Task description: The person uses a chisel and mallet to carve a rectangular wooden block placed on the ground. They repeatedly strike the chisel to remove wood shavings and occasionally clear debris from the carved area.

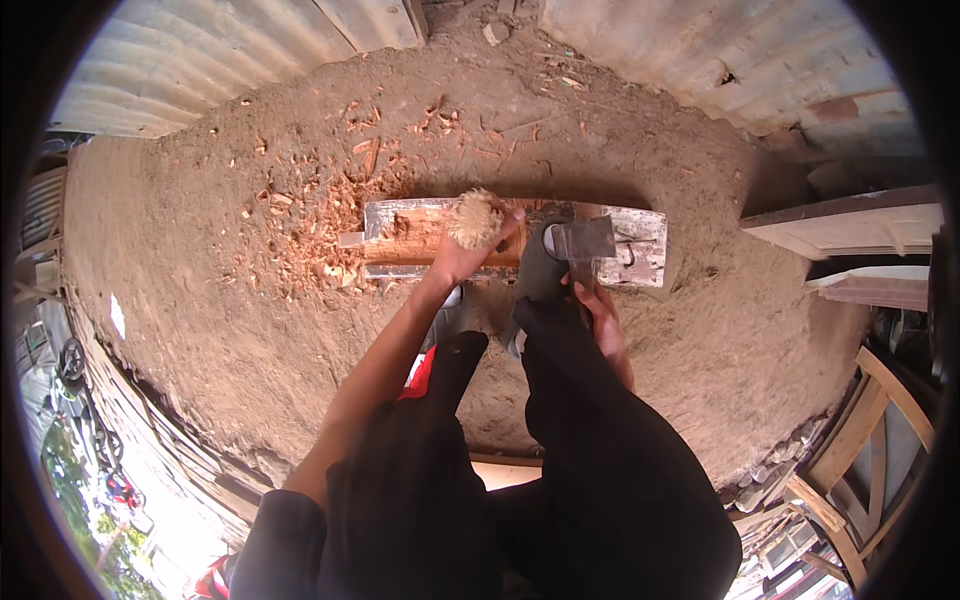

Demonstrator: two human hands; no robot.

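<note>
A long wooden block (420, 240) with flaking white paint lies across the ground, its left part hollowed out to raw orange wood. My left hand (463, 262) is closed around something topped by a round, frayed tan head (475, 218), held over the hollow. What lies beneath that head is hidden. My right hand (603, 318) grips the handle of a hatchet-like tool, beside my right knee. Its broad grey metal blade (585, 238) hovers over the block's right part. My right foot (542, 270), in a dark shoe, is on or against the block's near side.
Wood chips (325, 225) are strewn around the block's left end and beyond it on the dirt floor (200, 220). Corrugated metal sheets (230, 60) stand at the far side. Wooden boards (850, 225) jut in at right, with a wooden frame (860, 450) nearer.
</note>
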